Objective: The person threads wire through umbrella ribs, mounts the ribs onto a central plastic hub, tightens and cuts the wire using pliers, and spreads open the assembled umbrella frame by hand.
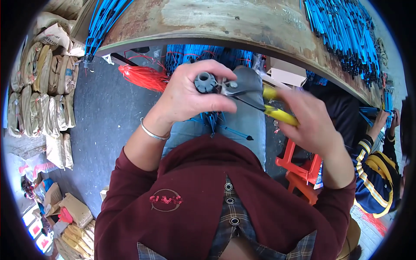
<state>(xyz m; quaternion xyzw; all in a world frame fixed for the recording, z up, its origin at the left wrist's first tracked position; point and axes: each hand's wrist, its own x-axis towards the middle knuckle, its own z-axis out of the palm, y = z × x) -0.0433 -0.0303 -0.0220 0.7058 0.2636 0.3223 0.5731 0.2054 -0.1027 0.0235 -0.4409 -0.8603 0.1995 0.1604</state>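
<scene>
In front of my chest, my left hand (184, 93) is closed around a dark grey, notched plastic hub (204, 82) with a round hole in its middle. My right hand (310, 121), slightly blurred, grips the yellow handles of a pair of pliers (281, 115). The metal jaws meet the right side of the hub, between my left thumb and fingers; a thin wire seems to show there. Below my hands, blue rods with black ends (212, 121) gather over my lap, and one loose rod (236, 131) points to the right. Their link to the hub is hidden.
A worn wooden table (203, 19) spans the far side, with blue rod bundles (346, 39) at its right. Beneath hang red plastic strands (141, 77). A red stool (299, 167) stands right, near another person (377, 173). Wrapped packages (52, 73) are stacked left.
</scene>
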